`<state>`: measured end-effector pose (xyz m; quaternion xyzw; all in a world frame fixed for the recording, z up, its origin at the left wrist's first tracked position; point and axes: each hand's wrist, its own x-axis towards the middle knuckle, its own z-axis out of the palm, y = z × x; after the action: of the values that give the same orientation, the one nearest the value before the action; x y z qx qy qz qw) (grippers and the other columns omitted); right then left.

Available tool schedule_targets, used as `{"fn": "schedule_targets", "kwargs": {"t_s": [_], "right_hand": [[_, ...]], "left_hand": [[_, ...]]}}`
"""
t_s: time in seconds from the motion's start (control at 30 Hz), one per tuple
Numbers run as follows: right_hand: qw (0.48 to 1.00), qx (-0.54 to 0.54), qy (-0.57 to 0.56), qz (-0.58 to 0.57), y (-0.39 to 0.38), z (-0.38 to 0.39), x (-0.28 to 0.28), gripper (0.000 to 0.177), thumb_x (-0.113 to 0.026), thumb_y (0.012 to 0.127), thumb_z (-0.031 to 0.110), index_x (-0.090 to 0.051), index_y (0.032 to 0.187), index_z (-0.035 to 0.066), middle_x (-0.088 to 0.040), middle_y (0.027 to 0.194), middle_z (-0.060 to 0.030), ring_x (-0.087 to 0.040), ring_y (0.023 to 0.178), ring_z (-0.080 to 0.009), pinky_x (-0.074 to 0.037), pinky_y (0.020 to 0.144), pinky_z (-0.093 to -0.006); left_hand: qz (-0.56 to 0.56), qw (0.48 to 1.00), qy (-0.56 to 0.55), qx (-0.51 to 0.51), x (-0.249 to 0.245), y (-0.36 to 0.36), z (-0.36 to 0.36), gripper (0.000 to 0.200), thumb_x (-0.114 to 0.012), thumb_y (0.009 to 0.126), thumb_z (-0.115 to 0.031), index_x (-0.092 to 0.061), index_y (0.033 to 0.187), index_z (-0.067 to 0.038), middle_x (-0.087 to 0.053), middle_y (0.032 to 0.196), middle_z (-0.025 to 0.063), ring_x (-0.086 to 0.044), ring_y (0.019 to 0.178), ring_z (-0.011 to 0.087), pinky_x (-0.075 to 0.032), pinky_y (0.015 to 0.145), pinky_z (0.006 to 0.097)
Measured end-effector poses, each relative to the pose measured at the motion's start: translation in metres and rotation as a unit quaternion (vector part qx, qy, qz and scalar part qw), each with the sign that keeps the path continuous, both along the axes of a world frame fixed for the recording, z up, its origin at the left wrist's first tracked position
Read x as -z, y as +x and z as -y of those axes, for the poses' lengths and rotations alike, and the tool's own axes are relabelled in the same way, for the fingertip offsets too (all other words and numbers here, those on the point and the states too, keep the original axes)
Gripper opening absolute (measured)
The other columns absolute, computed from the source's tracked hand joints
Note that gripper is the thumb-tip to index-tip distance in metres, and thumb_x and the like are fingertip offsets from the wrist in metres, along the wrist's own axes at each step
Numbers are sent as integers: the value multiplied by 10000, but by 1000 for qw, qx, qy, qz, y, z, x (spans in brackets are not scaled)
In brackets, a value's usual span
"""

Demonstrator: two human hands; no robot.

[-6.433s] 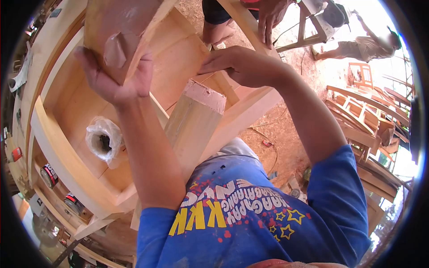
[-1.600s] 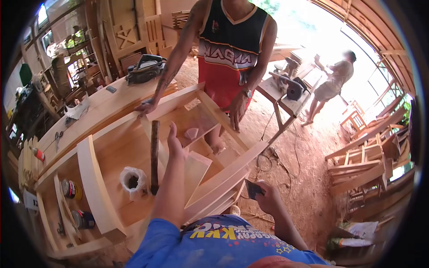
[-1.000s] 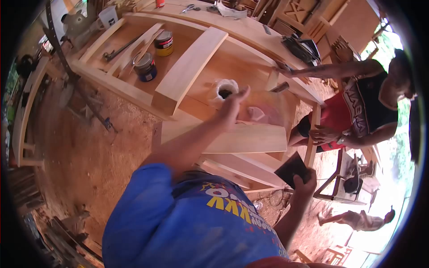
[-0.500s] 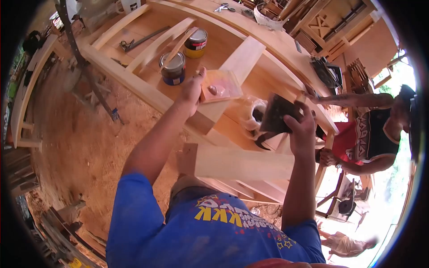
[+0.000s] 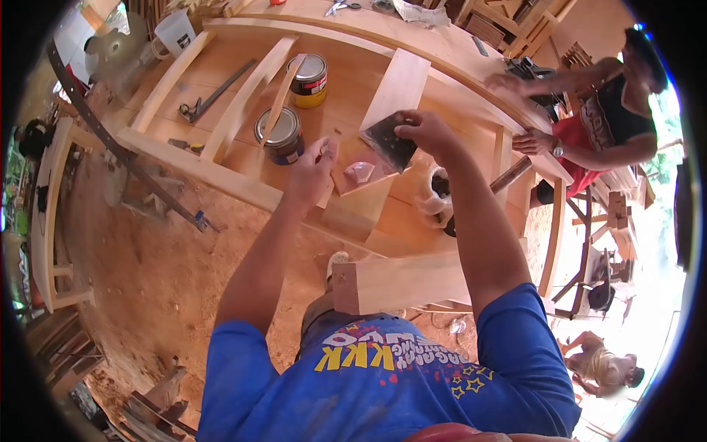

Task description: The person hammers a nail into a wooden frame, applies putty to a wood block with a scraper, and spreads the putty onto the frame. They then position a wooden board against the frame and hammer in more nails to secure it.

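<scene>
At the upper left a bucket (image 5: 175, 31) stands by the wooden frame (image 5: 184, 166). Right of it, inside the frame, sit a blue can (image 5: 278, 135) and a yellow can (image 5: 308, 79), with a stick (image 5: 281, 92) leaning between them. In mid-frame the left hand (image 5: 313, 173) is closed on the edge of a small board (image 5: 379, 179) bearing pink putty (image 5: 361, 172). The right hand (image 5: 423, 131) pinches a dark scraper (image 5: 388, 141) just above the putty. A plastic bag (image 5: 431, 202) lies right of the board. A co-worker (image 5: 611, 125) leans in at the upper right.

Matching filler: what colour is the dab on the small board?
Pale pink dab on the small board; head view shows it best.
</scene>
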<state>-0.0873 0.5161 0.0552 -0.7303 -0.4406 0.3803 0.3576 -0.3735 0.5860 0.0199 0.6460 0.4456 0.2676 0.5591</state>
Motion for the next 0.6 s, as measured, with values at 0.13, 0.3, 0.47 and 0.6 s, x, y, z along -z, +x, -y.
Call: {"fn": "schedule_targets", "kwargs": {"t_s": [0.13, 0.3, 0.47, 0.6], "right_hand": [[955, 50, 89, 278, 10, 30, -4, 357, -647, 955, 101, -680, 1287, -25, -754, 1065, -152, -720, 965, -263, -566, 890, -370], [899, 21, 59, 433, 88, 143, 4, 241, -640, 858, 44, -770, 1055, 93, -749, 1019, -106, -707, 1020, -310, -550, 927, -447], [718, -143, -99, 674, 101, 224, 70, 110, -691, 853, 193, -785, 898, 229, -701, 893, -5, -676, 1023, -217, -493, 943, -435], [713, -137, -226, 649, 97, 215, 85, 132, -667, 902, 234, -794, 879, 259, -720, 991, 42, -647, 1114, -193, -410, 1069, -444]], "left_hand": [[12, 952, 296, -77, 6, -12, 19, 523, -668, 1027, -353, -598, 1368, 37, -685, 1180, 172, -689, 1025, 266, -524, 964, 372], [48, 989, 77, 113, -36, -52, 97, 363, -764, 918, -226, -690, 1172, 23, -707, 1080, 150, -698, 963, 264, -547, 858, 357], [-59, 889, 275, 363, -59, -29, 187, 712, -883, 756, -431, -647, 1336, -91, -642, 1336, 186, -601, 1235, 385, -439, 1081, 506], [-183, 795, 355, 457, -62, 4, 210, 898, -854, 739, -560, -545, 1493, -181, -474, 1539, 190, -497, 1376, 401, -344, 1152, 546]]}}
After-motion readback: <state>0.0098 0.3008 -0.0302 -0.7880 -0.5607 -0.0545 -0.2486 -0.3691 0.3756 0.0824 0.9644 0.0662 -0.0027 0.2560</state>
